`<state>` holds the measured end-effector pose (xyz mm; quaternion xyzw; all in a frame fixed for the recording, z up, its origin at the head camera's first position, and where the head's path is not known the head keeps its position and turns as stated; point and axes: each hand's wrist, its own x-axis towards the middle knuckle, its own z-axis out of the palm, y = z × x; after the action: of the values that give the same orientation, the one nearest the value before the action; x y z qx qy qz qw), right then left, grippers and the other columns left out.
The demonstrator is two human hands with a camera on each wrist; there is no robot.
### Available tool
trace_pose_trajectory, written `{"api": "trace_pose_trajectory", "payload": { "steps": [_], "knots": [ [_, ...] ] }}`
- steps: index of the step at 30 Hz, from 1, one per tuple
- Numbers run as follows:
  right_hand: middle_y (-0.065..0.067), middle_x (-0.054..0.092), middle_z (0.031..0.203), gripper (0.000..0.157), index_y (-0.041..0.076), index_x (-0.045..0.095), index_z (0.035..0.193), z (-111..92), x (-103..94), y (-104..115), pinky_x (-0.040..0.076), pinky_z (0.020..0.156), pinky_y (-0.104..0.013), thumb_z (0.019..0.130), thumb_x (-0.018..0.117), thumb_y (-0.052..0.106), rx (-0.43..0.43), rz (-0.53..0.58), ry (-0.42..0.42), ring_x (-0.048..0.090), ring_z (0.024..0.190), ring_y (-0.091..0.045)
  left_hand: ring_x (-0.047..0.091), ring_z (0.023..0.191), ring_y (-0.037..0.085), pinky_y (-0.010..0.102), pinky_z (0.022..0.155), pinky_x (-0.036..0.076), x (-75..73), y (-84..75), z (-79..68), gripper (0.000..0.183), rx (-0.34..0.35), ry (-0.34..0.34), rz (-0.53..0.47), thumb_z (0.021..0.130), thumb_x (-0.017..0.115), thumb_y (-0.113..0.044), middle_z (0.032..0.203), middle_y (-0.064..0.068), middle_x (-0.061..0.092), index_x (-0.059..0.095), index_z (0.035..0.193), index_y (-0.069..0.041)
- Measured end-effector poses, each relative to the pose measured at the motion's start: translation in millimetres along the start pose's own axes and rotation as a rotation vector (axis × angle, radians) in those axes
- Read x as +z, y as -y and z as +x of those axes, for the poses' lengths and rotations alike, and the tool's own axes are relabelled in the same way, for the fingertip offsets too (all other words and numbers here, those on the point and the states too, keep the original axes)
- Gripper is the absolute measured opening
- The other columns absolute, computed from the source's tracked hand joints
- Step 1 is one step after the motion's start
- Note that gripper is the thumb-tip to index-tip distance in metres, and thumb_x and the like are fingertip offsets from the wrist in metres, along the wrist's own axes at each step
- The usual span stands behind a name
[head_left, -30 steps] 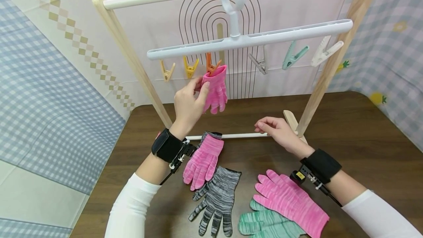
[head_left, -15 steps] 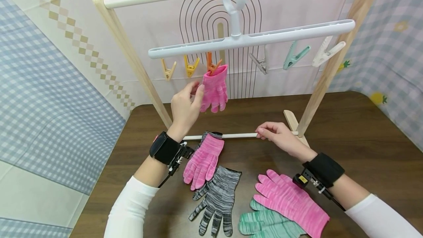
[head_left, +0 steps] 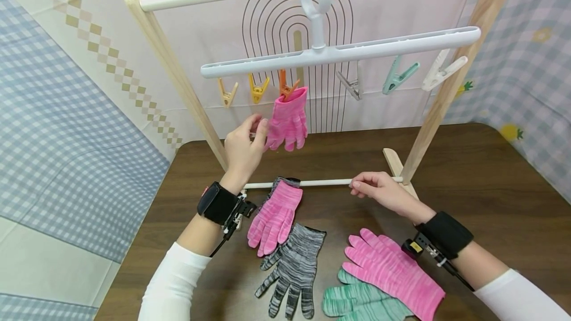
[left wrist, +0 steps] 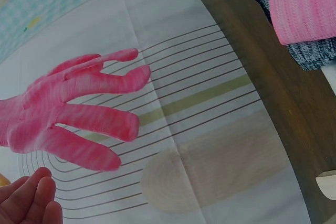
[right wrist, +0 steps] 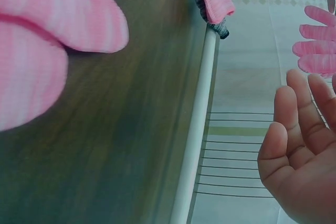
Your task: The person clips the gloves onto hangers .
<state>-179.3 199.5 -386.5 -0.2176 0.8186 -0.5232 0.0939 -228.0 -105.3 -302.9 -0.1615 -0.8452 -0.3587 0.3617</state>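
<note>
A pink knit glove [head_left: 289,119] hangs by its cuff from an orange clothespin [head_left: 286,87] under a white hanger [head_left: 343,53]. Just left of it is my left hand [head_left: 244,145], its fingers loosely bent and holding nothing. The left wrist view shows a gap between those fingertips and the glove [left wrist: 79,103]. My right hand [head_left: 385,193] hovers above the table, by the rack's low white bar [head_left: 327,182]. Its fingers are relaxed, with nothing between them, as the right wrist view of the hand [right wrist: 304,150] also shows.
On the table lie a pink glove over a dark one [head_left: 277,217], a grey-black striped glove [head_left: 296,266] and a pink glove [head_left: 392,271] overlapping green [head_left: 366,301]. Yellow [head_left: 257,90], grey [head_left: 352,83], mint [head_left: 397,78] and white [head_left: 439,73] clothespins hang without gloves. Wooden rack posts [head_left: 428,123] flank the hanger.
My left hand has let go of the hanging glove's edge and moved left and down. The glove now hangs wider and looser. The right hand has shifted slightly down and right.
</note>
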Motion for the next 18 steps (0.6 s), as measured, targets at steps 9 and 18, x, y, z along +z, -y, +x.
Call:
{"api": "trace_pose_trajectory", "payload": {
  "steps": [9,18],
  "knots": [
    [-0.021,0.060,0.088,0.025,-0.005,0.057,0.100,-7,-0.8,-7,0.050,0.075,-0.043,0.092,0.051,0.018,0.002,0.010,0.063,0.057,0.082,-0.032,0.062,0.076,0.020,0.039,0.064,0.052,-0.5,2.5,3.7,0.039,-0.003,-0.038,0.004,0.092,0.045,-0.034,0.088,0.012,0.068,0.062,0.105,-0.001],
    [-0.022,0.059,0.088,0.026,-0.007,0.056,0.102,-10,-1.5,-9,0.051,0.074,-0.041,0.092,0.050,0.017,-0.005,0.025,0.092,0.057,0.081,-0.030,0.061,0.079,0.021,0.039,0.067,0.052,-0.8,1.3,10.7,0.039,-0.022,-0.070,-0.037,0.092,0.045,-0.031,0.092,0.014,0.067,0.060,0.107,0.002]
  ]
}}
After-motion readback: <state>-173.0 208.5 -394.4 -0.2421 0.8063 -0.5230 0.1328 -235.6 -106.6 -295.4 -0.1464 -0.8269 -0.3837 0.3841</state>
